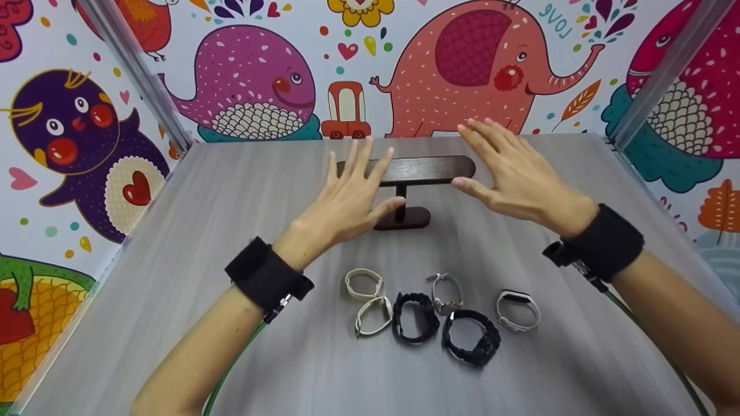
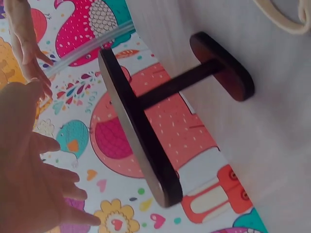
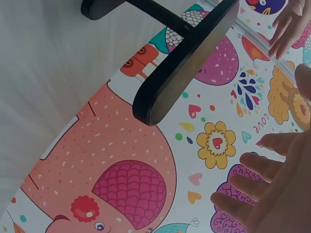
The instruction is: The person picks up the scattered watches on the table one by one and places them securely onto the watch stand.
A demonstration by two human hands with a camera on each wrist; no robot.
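Observation:
A dark wooden T-shaped display stand (image 1: 430, 169) stands upright on the table, its long bar raised over a small rounded base. My left hand (image 1: 352, 202) hovers by the bar's left end with fingers spread, overlapping it in the head view. Off the bar's right end is my right hand (image 1: 520, 179), fingers straight and thumb pointing toward the stand. Neither hand holds anything. In the left wrist view the left palm (image 2: 24, 160) is apart from the stand (image 2: 141, 126). Spread fingers of the right hand (image 3: 272, 184) likewise show beside the bar (image 3: 180, 68).
Nearer on the grey table (image 1: 260, 370) lie a cream strap in two loops (image 1: 376, 315), a black watch (image 1: 429, 320), another black watch (image 1: 484, 346), a thin metal bracelet (image 1: 448, 297) and a white fitness band (image 1: 520, 326). Cartoon-printed walls (image 1: 358, 63) with metal posts enclose the table.

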